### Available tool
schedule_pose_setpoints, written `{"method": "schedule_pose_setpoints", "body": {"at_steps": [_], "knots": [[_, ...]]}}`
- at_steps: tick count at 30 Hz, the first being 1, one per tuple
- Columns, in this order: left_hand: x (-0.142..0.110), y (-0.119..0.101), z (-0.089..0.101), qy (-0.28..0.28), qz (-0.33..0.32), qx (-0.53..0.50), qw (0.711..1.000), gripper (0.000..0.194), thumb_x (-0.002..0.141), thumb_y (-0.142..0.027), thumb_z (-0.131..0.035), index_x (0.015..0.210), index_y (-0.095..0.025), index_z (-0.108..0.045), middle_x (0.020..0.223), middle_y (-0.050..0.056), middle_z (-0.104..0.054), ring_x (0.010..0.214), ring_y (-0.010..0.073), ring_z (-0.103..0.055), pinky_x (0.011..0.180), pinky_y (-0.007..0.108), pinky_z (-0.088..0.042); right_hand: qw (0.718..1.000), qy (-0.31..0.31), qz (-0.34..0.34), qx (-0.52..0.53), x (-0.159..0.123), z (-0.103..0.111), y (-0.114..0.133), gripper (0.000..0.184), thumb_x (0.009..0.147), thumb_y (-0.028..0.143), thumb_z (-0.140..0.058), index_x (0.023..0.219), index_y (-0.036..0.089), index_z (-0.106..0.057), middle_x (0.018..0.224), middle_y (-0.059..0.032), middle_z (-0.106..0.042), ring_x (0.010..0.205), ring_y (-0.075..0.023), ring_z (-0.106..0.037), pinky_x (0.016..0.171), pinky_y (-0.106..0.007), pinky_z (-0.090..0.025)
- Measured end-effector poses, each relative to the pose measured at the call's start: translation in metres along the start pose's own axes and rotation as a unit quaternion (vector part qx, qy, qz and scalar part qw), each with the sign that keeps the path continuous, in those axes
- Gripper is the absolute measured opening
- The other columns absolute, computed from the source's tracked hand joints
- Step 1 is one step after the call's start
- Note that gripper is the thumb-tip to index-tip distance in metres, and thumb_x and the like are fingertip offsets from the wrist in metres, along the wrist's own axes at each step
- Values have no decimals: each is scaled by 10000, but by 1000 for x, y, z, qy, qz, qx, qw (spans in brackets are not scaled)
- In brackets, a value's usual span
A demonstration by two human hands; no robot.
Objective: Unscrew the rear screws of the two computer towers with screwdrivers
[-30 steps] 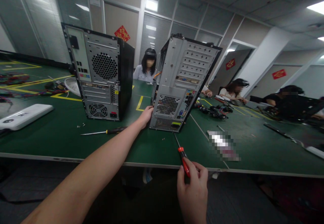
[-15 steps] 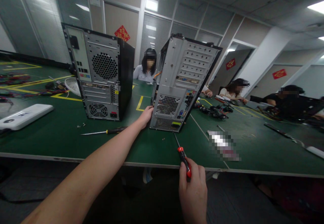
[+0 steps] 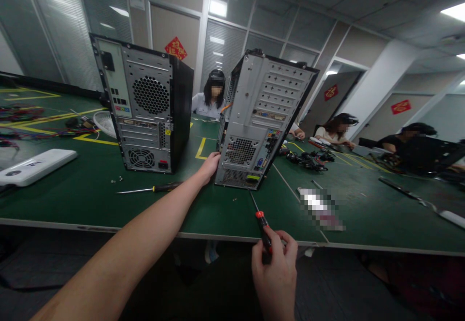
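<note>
A grey computer tower (image 3: 261,117) stands tilted on the green table (image 3: 90,200), rear panel toward me. My left hand (image 3: 209,166) grips its lower left rear edge. My right hand (image 3: 274,272), below the table's front edge, is closed on the handle of a red and black screwdriver (image 3: 262,224). The tool's tip points at the bottom of the tower's rear panel. A second, black tower (image 3: 145,105) stands upright to the left.
Another screwdriver (image 3: 150,189) and loose screws (image 3: 116,179) lie in front of the black tower. A white panel (image 3: 34,166) rests at the far left. Cables (image 3: 308,159) and other people sit at the table's right and far side.
My right hand has shifted its grip on the screwdriver handle, twisting it slightly. My left hand and the tower stay in place.
</note>
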State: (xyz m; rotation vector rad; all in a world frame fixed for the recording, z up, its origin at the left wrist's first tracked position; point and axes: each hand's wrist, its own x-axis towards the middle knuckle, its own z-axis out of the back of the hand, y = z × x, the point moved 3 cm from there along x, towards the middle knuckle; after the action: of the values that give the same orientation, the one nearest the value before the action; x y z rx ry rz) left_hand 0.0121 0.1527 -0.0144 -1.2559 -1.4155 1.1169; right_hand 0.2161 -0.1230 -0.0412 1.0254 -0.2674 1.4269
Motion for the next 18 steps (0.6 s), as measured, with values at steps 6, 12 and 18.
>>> {"method": "schedule_pose_setpoints", "body": {"at_steps": [6, 12, 18], "knots": [[-4, -4, -1, 2, 9, -3, 1000, 382, 874, -386, -595, 1211, -213, -648, 1222, 99, -728, 1171, 285, -654, 951, 389, -509, 1000, -4, 5, -2, 0, 0, 1, 289, 986, 288, -512, 1218, 191, -654, 1156, -121, -527, 889, -211, -648, 689, -325, -576], [-2, -2, -2, 1, -1, -15, 1000, 361, 861, -360, -598, 1187, -214, -649, 1182, 80, -746, 1198, 270, -645, 967, 370, -511, 1000, 5, -9, 2, 1, 2, 2, 322, 1011, 359, -507, 1236, 188, -660, 1125, -118, -533, 857, -208, -657, 671, -323, -580], [-3, -3, -1, -1, -1, -12, 1000, 356, 863, -366, -599, 1185, -222, -652, 1227, 86, -732, 1222, 279, -635, 988, 382, -504, 999, 25, -33, 23, 2, 2, 2, 364, 1033, 439, -483, 1247, 192, -643, 1072, -109, -579, 843, -218, -678, 679, -325, -574]]}}
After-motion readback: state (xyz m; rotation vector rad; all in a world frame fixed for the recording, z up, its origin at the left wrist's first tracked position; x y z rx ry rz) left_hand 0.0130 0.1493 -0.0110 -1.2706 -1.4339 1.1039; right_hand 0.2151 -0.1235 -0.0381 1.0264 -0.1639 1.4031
